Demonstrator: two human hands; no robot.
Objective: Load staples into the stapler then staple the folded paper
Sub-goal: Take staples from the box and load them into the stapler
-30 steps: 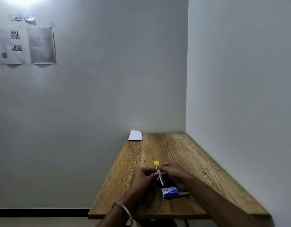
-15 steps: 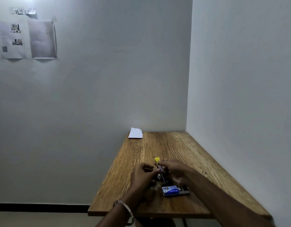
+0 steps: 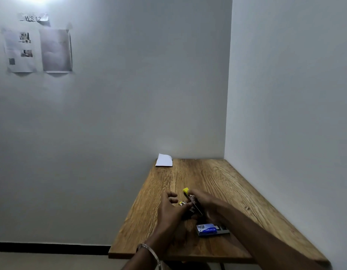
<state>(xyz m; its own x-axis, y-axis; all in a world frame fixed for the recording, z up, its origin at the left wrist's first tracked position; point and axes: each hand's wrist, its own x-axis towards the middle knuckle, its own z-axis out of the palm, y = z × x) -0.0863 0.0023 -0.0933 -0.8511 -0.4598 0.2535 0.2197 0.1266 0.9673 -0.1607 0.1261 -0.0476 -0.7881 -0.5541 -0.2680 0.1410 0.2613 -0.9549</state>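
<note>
Taking the stapler (image 3: 192,203) as landmark: far behind it to the left, the folded paper (image 3: 164,160) lay at the worktop (image 3: 207,176) corner. Left of it, the left hand (image 3: 171,208) gripped its base, upper fingers loosely curled. The right hand (image 3: 204,201) pinched its raised yellow-tipped top. Just nearer, right, sat the blue staple box (image 3: 206,229).

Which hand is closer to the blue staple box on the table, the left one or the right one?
Right. The right hand holds the stapler just beyond the blue staple box, with its forearm passing right beside it. The left hand is farther to the left, its fingers at the stapler's front.
</note>
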